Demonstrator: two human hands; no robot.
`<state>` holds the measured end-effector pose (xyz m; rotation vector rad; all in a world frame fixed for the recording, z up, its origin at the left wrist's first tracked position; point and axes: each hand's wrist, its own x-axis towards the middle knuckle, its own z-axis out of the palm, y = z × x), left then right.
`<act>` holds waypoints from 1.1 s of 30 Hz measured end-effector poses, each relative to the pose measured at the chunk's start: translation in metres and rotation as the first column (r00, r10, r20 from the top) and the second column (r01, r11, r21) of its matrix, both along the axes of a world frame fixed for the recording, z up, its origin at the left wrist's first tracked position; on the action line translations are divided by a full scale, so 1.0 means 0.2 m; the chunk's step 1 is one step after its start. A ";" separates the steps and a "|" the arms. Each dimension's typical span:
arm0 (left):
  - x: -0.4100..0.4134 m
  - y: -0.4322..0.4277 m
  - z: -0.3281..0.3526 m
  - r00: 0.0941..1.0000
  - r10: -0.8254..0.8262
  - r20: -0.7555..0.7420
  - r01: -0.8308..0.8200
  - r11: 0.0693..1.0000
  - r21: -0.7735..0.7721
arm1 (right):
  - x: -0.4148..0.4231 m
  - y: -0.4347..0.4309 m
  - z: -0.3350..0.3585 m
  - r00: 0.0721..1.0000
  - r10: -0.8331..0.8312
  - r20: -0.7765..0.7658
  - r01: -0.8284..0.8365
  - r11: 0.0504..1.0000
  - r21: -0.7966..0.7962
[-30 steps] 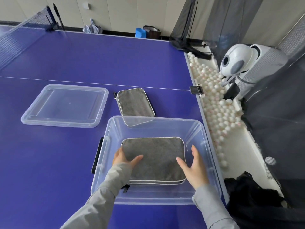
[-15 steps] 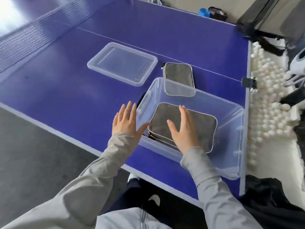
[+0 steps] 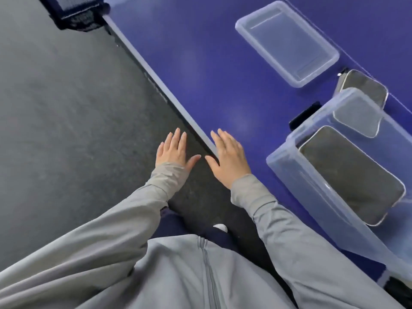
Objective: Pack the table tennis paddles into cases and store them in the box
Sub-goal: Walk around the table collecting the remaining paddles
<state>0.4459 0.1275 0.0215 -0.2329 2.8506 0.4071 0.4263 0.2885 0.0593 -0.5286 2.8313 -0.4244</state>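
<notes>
Both hands are spread flat with straight fingers, palms down, and hold nothing. The left hand (image 3: 171, 150) hangs over the dark floor (image 3: 66, 108) just off the table's edge, while the right hand (image 3: 227, 159) sits close beside it, thumb almost meeting thumb, over the near corner of the blue table (image 3: 211, 74); whether it touches the surface cannot be told. Grey sleeves (image 3: 289, 230) run back from both wrists to a zipped grey jacket, and the white tip of a shoe (image 3: 220, 227) shows below. To the right of the right hand, well apart from it, the clear plastic box (image 3: 281, 157) stands on the table with a black handle (image 3: 305, 114) on its far side. A grey zipped case (image 3: 352, 175) lies flat inside it. A second grey case (image 3: 365, 88) lies on the table just behind the box, partly seen through its wall. Farther back, the clear lid (image 3: 287, 41) rests on the table, apart from the box. At the top left, the net post (image 3: 75, 12) juts past the table's edge.
</notes>
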 end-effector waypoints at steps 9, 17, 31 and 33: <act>0.45 -0.88 -0.32 0.874 0.187 0.449 -0.197 0.980 -0.026 | 0.09 -0.66 -0.46 0.823 0.051 0.565 -0.321 0.864 0.389; 0.67 -1.32 -0.41 0.761 0.350 0.546 -0.422 0.907 0.008 | 0.04 -1.26 -0.48 0.761 0.323 0.562 -0.583 0.720 0.376; 0.54 -2.04 -0.50 0.546 0.576 0.608 -0.700 0.712 -0.045 | -0.39 -2.15 -0.63 0.682 0.476 0.556 -0.716 0.590 0.372; 0.45 -2.24 -0.49 0.523 0.603 0.603 -0.715 0.695 -0.075 | -0.51 -2.34 -0.64 0.674 0.501 0.543 -0.729 0.574 0.374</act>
